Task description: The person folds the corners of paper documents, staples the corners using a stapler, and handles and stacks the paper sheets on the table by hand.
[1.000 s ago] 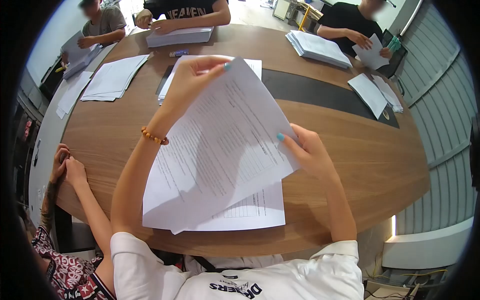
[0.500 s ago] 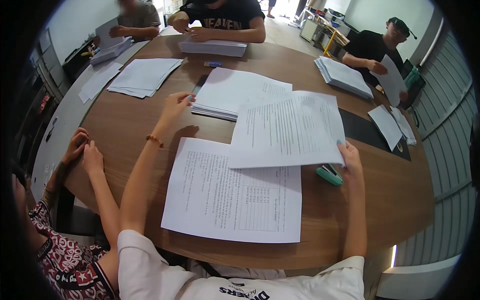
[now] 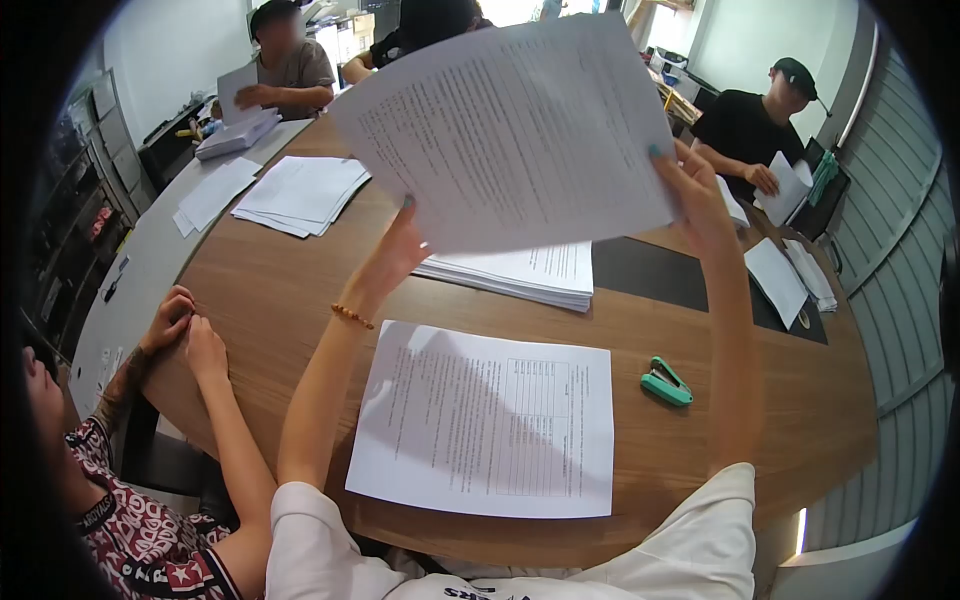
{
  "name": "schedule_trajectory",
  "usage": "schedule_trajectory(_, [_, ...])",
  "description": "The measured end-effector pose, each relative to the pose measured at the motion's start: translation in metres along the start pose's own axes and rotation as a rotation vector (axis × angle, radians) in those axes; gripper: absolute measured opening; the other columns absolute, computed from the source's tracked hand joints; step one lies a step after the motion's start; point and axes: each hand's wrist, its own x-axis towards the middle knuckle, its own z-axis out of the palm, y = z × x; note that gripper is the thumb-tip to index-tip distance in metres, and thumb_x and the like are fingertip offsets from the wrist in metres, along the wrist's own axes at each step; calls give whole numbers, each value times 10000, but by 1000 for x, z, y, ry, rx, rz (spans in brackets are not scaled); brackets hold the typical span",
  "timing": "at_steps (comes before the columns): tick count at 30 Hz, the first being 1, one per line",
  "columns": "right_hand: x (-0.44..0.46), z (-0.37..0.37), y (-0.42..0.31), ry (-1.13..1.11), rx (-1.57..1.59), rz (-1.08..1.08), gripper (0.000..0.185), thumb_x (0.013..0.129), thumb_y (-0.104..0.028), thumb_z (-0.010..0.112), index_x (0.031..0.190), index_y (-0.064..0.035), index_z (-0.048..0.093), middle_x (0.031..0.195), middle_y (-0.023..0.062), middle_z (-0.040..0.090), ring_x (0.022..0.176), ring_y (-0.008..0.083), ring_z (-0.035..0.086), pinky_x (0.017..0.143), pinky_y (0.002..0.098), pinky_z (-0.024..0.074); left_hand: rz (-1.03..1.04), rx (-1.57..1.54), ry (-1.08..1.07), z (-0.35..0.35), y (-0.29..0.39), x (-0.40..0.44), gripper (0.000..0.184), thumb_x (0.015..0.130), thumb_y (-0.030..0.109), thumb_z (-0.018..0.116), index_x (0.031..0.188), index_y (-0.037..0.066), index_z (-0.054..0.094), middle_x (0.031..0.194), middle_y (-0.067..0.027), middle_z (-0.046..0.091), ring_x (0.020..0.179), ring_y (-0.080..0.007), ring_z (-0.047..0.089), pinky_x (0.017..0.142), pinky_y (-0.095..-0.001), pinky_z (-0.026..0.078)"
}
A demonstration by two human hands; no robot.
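Note:
A large printed sheet of paper (image 3: 510, 140) is raised above the table, tilted, with lines of text facing me. My left hand (image 3: 396, 250) pinches its lower left corner, thumb in front. At the right edge, my right hand (image 3: 695, 190) grips it the same way; the fingers behind are hidden. Below lies another printed sheet (image 3: 480, 420) with text and a table grid, flat in front of me and partly shaded. Beyond it a thick paper stack (image 3: 530, 270) is mostly covered by the raised sheet. A green stapler (image 3: 666, 382) rests right of the flat sheet.
More papers (image 3: 302, 192) lie at the left, and folded sheets (image 3: 776, 282) at the right on a dark strip (image 3: 655, 272). A person's clasped hands (image 3: 195, 335) rest on the table's left edge. Several people sit around the table (image 3: 280, 290), some handling paper.
The held sheet has risen off the stack and the flat sheet. My left hand has moved from beside the stack to grip its corner; my right hand has gone up with it.

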Motion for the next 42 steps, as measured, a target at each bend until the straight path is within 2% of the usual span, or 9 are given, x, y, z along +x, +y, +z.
schedule_trajectory(1, [-3, 3, 2, 3, -4, -6, 405, 879, -221, 581, 1196, 19, 509, 917, 111, 626, 741, 91, 599, 594, 181, 449, 4, 0, -7, -9, 1, 4, 690, 859, 509, 497, 1336, 36, 341, 1277, -121, 478, 1195, -243, 441, 1011, -383, 336])
schedule_trajectory(3, [-15, 7, 9, 103, -1, 30, 407, 880, -230, 579, 1197, 16, 509, 930, 119, 632, 789, 97, 603, 657, 186, 452, 170, 151, -93, -38, 4, 10, 466, 853, 285, 604, 1236, 46, 489, 1195, -73, 554, 1092, -177, 521, 938, -340, 401])
schedule_trajectory(6, [-17, -6, 30, 94, -79, 14, 363, 859, -215, 610, 1159, -23, 539, 883, 93, 654, 798, 103, 603, 703, 229, 455, 92, 228, 34, -38, 25, 13, 300, 821, 113, 633, 1111, 45, 596, 1079, -43, 621, 975, -117, 569, 863, -299, 433])
schedule_trajectory(12, [-4, -21, 62, 62, -264, 7, 276, 837, -224, 638, 1045, -50, 589, 889, 117, 667, 810, 124, 601, 753, 252, 444, 114, 695, 99, -52, 48, 44, 299, 838, 149, 622, 1104, 14, 601, 968, -41, 654, 875, -92, 589, 803, -253, 445])
schedule_trajectory(23, [13, -23, 116, 66, -260, 127, 236, 854, -167, 605, 1037, -20, 584, 845, 77, 655, 791, 109, 592, 714, 249, 450, 44, 857, 10, -61, 36, 76, 334, 852, 174, 607, 1137, 2, 581, 984, -48, 650, 860, -82, 594, 793, -247, 455])
schedule_trajectory(31, [14, -31, 147, 240, -426, -53, 112, 784, -24, 630, 876, -33, 693, 898, 18, 646, 815, 89, 592, 644, 208, 478, 161, 895, 82, -89, 18, 95, 236, 835, 138, 627, 1046, 36, 650, 989, -47, 655, 890, -99, 587, 799, -258, 454])
schedule_trajectory(33, [4, -28, 160, 275, -417, -93, 136, 770, -1, 629, 879, -42, 699, 910, 20, 648, 826, 100, 597, 665, 211, 483, 165, 952, 187, -94, 11, 95, 245, 799, 100, 653, 1035, 34, 654, 1099, -93, 617, 951, -126, 581, 827, -271, 464])
schedule_trajectory(36, [-10, -18, 176, 284, -394, -162, 213, 755, 47, 610, 913, -62, 701, 968, 34, 652, 862, 119, 605, 731, 211, 487, 266, 777, -23, -94, -5, 89, 334, 725, 4, 673, 1057, 18, 635, 1320, -153, 441, 1003, -173, 579, 854, -256, 477])
schedule_trajectory(42, [-22, -9, 211, 301, -498, -75, 222, 752, 26, 614, 908, -105, 705, 980, 42, 666, 880, 129, 623, 751, 234, 504, 71, 862, 67, -91, -35, 83, 239, 808, -48, 568, 1022, 20, 653, 1009, -105, 652, 885, -123, 597, 745, -206, 494])
